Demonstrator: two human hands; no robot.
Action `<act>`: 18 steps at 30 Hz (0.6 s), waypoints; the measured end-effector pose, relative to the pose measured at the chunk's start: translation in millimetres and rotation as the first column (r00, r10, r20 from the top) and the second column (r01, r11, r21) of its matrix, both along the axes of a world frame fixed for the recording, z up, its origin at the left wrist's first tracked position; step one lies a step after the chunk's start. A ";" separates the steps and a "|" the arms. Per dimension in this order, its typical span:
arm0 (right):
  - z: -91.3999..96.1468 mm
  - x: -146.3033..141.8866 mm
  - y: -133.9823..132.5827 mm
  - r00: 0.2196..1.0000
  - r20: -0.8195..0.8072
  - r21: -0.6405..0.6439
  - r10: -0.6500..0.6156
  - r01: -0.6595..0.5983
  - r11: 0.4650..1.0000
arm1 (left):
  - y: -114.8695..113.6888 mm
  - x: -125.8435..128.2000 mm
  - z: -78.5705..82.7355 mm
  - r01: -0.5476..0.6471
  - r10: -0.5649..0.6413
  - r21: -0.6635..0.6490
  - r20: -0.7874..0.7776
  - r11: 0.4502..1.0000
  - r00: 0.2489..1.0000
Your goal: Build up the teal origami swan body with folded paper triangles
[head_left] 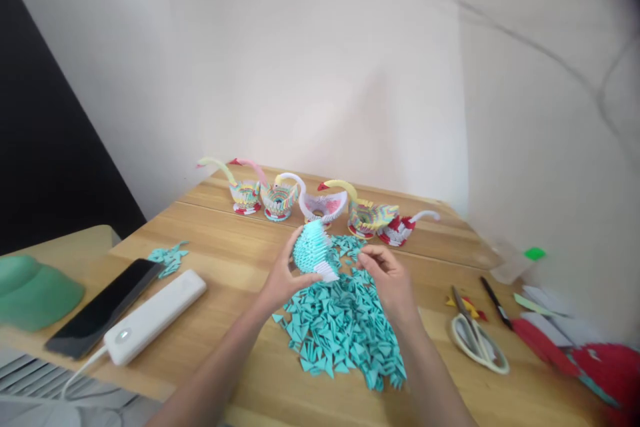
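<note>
My left hand is closed round a turquoise 3D origami model, built of many small folded paper pieces, with a white patch at its lower right edge. The thumb presses near that white patch. Just right of the model, my right hand is in a pinch, apart from it; what its fingertips hold, if anything, is too small to make out. Beneath both hands spreads a large heap of turquoise folded paper triangles. A smaller pile of turquoise pieces lies to the left.
Several finished paper swans stand in a row behind the heap. At left lie a black phone, a white power bank with cable, and a green object. Scissors, a black pen and red pieces lie right.
</note>
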State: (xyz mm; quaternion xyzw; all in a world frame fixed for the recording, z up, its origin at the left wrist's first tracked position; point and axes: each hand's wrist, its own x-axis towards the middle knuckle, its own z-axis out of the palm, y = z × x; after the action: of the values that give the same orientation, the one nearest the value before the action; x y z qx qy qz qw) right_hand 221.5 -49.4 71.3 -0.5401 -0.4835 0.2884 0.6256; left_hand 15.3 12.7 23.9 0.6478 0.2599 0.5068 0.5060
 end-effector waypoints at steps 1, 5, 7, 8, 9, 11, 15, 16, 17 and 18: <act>-0.1 -1.9 -4.4 0.999 0.037 -0.002 0.015 -0.014 1.000 | -2.0 -0.1 -2.7 -0.001 0.002 0.009 -0.038 1.000 0.999; -7.6 -11.3 -12.9 0.997 0.047 -0.021 0.067 -0.066 0.998 | -8.4 -6.0 -8.4 -0.013 0.031 0.096 -0.185 0.995 0.982; -12.5 -13.0 -14.1 0.995 0.030 -0.031 0.091 -0.090 0.995 | -10.0 -8.7 -8.7 -0.016 0.044 0.124 -0.230 0.992 0.972; -14.4 -13.0 -14.5 0.994 0.019 -0.035 0.104 -0.103 0.994 | -10.7 -9.3 -8.6 -0.013 0.045 0.131 -0.249 0.991 0.967; -15.9 -12.6 -14.9 0.993 0.008 -0.041 0.115 -0.115 0.993 | -11.3 -9.5 -8.4 -0.008 0.045 0.139 -0.267 0.990 0.963; -17.8 -10.9 -15.9 0.992 -0.015 -0.050 0.128 -0.128 0.990 | -12.7 -8.9 -8.0 0.007 0.044 0.164 -0.302 0.986 0.952; -19.7 -7.1 -16.8 0.990 -0.020 -0.063 0.142 -0.143 0.988 | -15.6 -6.7 -7.3 0.029 0.051 0.214 -0.358 0.976 0.932; -20.1 -6.5 -16.7 0.989 -0.016 -0.063 0.148 -0.149 0.987 | -16.1 -6.5 -6.9 0.033 0.050 0.217 -0.366 0.976 0.929; -20.4 -6.2 -16.5 0.988 -0.014 -0.062 0.155 -0.156 0.986 | -16.4 -6.3 -6.5 0.035 0.049 0.216 -0.373 0.976 0.926; -20.6 -6.1 -16.2 0.987 -0.017 -0.060 0.162 -0.163 0.985 | -16.6 -6.3 -6.0 0.038 0.047 0.214 -0.380 0.976 0.924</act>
State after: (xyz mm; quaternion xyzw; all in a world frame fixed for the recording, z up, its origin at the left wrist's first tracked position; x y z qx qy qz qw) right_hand 215.4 -65.6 50.7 -0.5162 -0.5132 0.3564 0.5859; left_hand 9.0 -3.9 17.9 0.7849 0.2984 0.3970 0.3704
